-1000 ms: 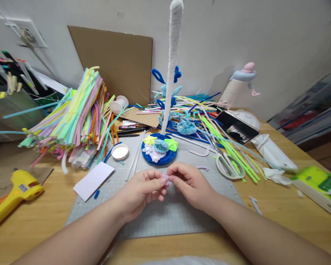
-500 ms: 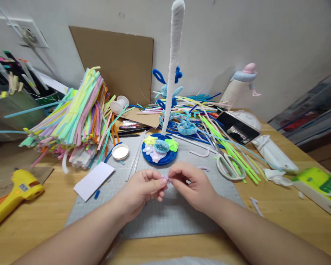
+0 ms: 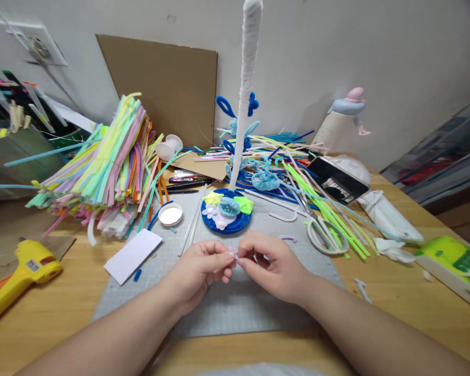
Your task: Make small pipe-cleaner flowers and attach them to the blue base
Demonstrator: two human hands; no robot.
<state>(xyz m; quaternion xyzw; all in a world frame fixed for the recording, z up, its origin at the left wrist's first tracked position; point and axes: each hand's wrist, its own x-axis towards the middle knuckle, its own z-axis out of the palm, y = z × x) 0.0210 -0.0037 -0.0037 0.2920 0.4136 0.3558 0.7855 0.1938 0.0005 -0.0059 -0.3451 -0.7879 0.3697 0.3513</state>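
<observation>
A small lilac piece of pipe cleaner (image 3: 234, 253) is pinched between my two hands above the grey cutting mat (image 3: 250, 313). My left hand (image 3: 206, 269) grips it from the left with thumb and fingers. From the right, my right hand (image 3: 272, 266) pinches its other side; the fingers hide most of its shape. Just beyond stands a round blue base (image 3: 235, 227) carrying yellow, green, white and light blue fuzzy shapes. A white wrapped post (image 3: 246, 83) rises behind these shapes, with blue loops near it. A short lilac strip (image 3: 287, 238) lies beside my right hand.
Scissors (image 3: 326, 235) and green pipe cleaners (image 3: 317, 201) lie to the right, near a phone (image 3: 337, 180). At left are a pipe-cleaner bundle (image 3: 109, 156), a yellow glue gun (image 3: 29, 271), a white card (image 3: 133, 256) and a small round lid (image 3: 170, 214). Cardboard (image 3: 164, 89) leans against the wall.
The fingers have shifted slightly around the lilac piece, and a little more of it shows between them. Both hands stay in nearly the same place.
</observation>
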